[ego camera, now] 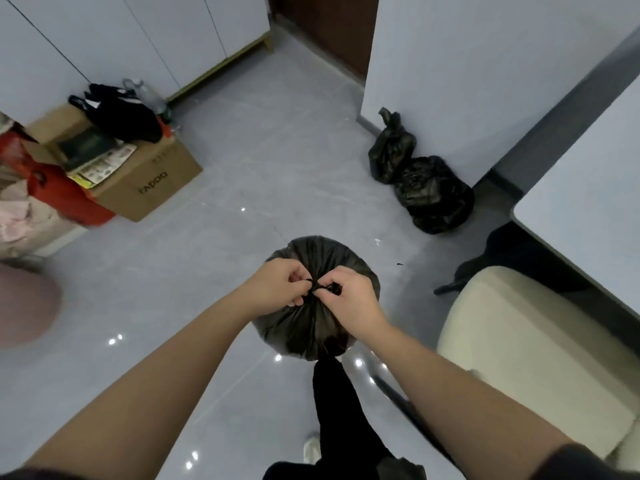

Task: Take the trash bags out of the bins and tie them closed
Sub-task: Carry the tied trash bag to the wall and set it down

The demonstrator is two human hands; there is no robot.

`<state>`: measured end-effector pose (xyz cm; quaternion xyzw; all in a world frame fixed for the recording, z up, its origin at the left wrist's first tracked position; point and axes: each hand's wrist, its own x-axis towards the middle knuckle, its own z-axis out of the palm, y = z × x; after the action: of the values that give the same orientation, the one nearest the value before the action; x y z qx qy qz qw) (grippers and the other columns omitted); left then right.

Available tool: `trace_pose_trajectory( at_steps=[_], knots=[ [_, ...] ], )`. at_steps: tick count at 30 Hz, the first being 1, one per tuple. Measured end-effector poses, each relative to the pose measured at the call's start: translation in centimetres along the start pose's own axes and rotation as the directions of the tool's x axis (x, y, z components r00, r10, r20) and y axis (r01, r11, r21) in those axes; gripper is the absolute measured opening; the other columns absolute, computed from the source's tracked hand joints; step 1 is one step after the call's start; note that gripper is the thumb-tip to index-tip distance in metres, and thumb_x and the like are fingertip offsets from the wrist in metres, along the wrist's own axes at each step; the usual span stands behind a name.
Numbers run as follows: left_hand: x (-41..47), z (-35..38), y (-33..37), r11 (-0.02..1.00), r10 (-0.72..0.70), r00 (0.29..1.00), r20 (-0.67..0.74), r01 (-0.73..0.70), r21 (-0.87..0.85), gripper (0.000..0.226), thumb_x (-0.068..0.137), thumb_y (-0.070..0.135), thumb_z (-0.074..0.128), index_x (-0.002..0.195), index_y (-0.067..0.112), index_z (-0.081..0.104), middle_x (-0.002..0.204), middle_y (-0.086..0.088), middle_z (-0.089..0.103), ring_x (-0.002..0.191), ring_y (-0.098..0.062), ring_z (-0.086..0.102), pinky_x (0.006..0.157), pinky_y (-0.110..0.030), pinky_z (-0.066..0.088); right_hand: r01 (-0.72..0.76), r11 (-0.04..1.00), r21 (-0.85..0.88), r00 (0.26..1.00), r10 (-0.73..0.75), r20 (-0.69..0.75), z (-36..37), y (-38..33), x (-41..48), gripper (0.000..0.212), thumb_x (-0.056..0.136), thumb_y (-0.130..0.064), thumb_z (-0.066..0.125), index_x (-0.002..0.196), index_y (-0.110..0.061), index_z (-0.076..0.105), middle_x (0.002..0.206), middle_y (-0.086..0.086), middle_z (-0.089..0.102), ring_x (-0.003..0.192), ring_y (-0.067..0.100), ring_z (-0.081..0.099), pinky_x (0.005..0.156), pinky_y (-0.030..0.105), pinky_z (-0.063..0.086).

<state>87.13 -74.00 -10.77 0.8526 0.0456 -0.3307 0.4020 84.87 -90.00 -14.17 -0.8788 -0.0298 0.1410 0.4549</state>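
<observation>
the round, full black plastic trash bag (pixel 308 252) sits in the lower middle of the view, over the glossy grey tiled floor (pixel 242 161) and just in front of the person's black trouser leg (pixel 332 393). whether it rests on the floor or hangs from the hands cannot be told. its mouth is gathered to a point on top, with tight creases fanning out from there. at that point is a small twisted black knot (pixel 320 289), and it lies directly between the two hands. the left hand (pixel 280 284) comes in from the left with its fingers curled, thumb and fingertips pinching the left end of the twisted plastic. the right hand (pixel 355 296) meets it from the right, curled the same way and pinched on the right end, with a black tuft showing inside its grip. the two sets of fingertips almost touch over the knot.

well apart from this, against the white wall (pixel 450 64) at the right, two more black plastic bags stand touching each other: a smaller knotted bag (pixel 391 150) with its ears up, and a larger bag (pixel 433 195) nearer the camera. at the right edge are a cream padded seat (pixel 519 341) and a white tabletop (pixel 588 174). at the left sits a brown cardboard box (pixel 156 181) with a black garment (pixel 121 116) on top and a red bag (pixel 62 195) beside it.
</observation>
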Motion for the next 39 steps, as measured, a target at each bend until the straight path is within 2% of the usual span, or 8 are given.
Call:
trace_pose_trajectory(
  at_steps=[5, 11, 18, 24, 27, 30, 34, 39],
  knots=[
    [8.4, -3.7, 3.0, 0.999, 0.021, 0.999, 0.042, -0.019, -0.046, 0.008, 0.088, 0.008, 0.058, 0.082, 0.014, 0.061, 0.070, -0.003, 0.065, 0.063, -0.014, 0.063, 0.066, -0.027, 0.055, -0.071, 0.997, 0.006, 0.997, 0.071, -0.037, -2.6, 0.3, 8.4, 0.006, 0.079, -0.013, 0.072, 0.084, -0.010, 0.072, 0.082, -0.005, 0.061, 0.075, 0.009, 0.057, 0.073, 0.019, 0.044],
    [19.2, -6.6, 6.3, 0.998, 0.065, 0.994, 0.092, -0.064, -0.023, 0.013, 0.086, 0.014, 0.062, 0.077, 0.023, 0.062, 0.070, 0.000, 0.068, 0.066, -0.014, 0.067, 0.068, -0.029, 0.055, -0.172, 0.985, 0.030, 0.974, 0.174, -0.147, -5.4, 2.3, 17.5, 0.004, 0.077, -0.011, 0.074, 0.081, -0.011, 0.072, 0.079, -0.007, 0.061, 0.074, 0.008, 0.056, 0.073, 0.022, 0.046],
    [33.1, -8.3, 9.0, 0.994, 0.100, 0.975, 0.198, -0.108, 0.029, 0.014, 0.086, 0.014, 0.062, 0.077, 0.024, 0.061, 0.068, 0.007, 0.064, 0.059, -0.007, 0.062, 0.062, -0.021, 0.045, -0.392, 0.913, 0.113, 0.895, 0.407, -0.182, -7.1, 7.0, 28.6, 0.006, 0.080, -0.018, 0.072, 0.086, -0.015, 0.071, 0.088, -0.004, 0.067, 0.078, 0.007, 0.057, 0.066, 0.004, 0.039],
    [45.8, -7.8, 9.7, 0.991, 0.055, 0.961, 0.272, -0.086, 0.104, 0.011, 0.086, 0.016, 0.062, 0.079, 0.023, 0.062, 0.070, 0.007, 0.065, 0.061, -0.007, 0.062, 0.067, -0.022, 0.049, -0.509, 0.845, 0.166, 0.829, 0.533, -0.171, -7.2, 13.1, 38.1, 0.009, 0.082, -0.020, 0.071, 0.088, -0.013, 0.071, 0.090, -0.002, 0.068, 0.082, 0.011, 0.060, 0.074, 0.017, 0.042],
    [50.9, -6.4, 9.6, 0.991, 0.028, 0.966, 0.259, -0.061, 0.121, 0.011, 0.087, 0.018, 0.062, 0.078, 0.025, 0.060, 0.070, 0.007, 0.064, 0.063, -0.006, 0.061, 0.064, -0.018, 0.045, -0.541, 0.819, 0.191, 0.802, 0.571, -0.178, -7.0, 16.8, 41.8, 0.010, 0.082, -0.020, 0.070, 0.088, -0.012, 0.072, 0.090, -0.002, 0.068, 0.083, 0.010, 0.060, 0.076, 0.020, 0.044],
    [55.5, -4.5, 9.2, 0.992, 0.015, 0.973, 0.229, -0.043, 0.118, 0.012, 0.087, 0.018, 0.062, 0.078, 0.026, 0.060, 0.071, 0.007, 0.063, 0.066, -0.007, 0.060, 0.067, -0.021, 0.045, -0.564, 0.786, 0.252, 0.770, 0.611, -0.183, -6.7, 20.5, 44.9, 0.008, 0.082, -0.018, 0.069, 0.086, -0.011, 0.072, 0.082, -0.003, 0.066, 0.077, 0.012, 0.060, 0.074, 0.027, 0.050],
    [60.9, -1.9, 8.3, 0.990, 0.014, 0.980, 0.199, -0.041, 0.133, 0.010, 0.086, 0.018, 0.063, 0.080, 0.025, 0.062, 0.070, 0.009, 0.063, 0.070, -0.010, 0.061, 0.074, -0.023, 0.049, -0.560, 0.784, 0.267, 0.765, 0.613, -0.197, -6.3, 25.5, 48.1, 0.007, 0.083, -0.021, 0.069, 0.084, -0.015, 0.072, 0.078, -0.007, 0.066, 0.075, 0.008, 0.059, 0.061, 0.009, 0.040],
    [65.8, 1.2, 7.3, 0.987, 0.015, 0.986, 0.165, -0.041, 0.155, 0.004, 0.087, 0.018, 0.062, 0.087, 0.021, 0.064, 0.071, 0.012, 0.060, 0.071, -0.007, 0.058, 0.077, -0.022, 0.046, -0.571, 0.757, 0.316, 0.734, 0.644, -0.216, -5.6, 30.6, 50.6, 0.011, 0.083, -0.023, 0.070, 0.087, -0.013, 0.073, 0.076, -0.006, 0.065, 0.066, 0.003, 0.054, 0.058, 0.002, 0.038]
  ],
)
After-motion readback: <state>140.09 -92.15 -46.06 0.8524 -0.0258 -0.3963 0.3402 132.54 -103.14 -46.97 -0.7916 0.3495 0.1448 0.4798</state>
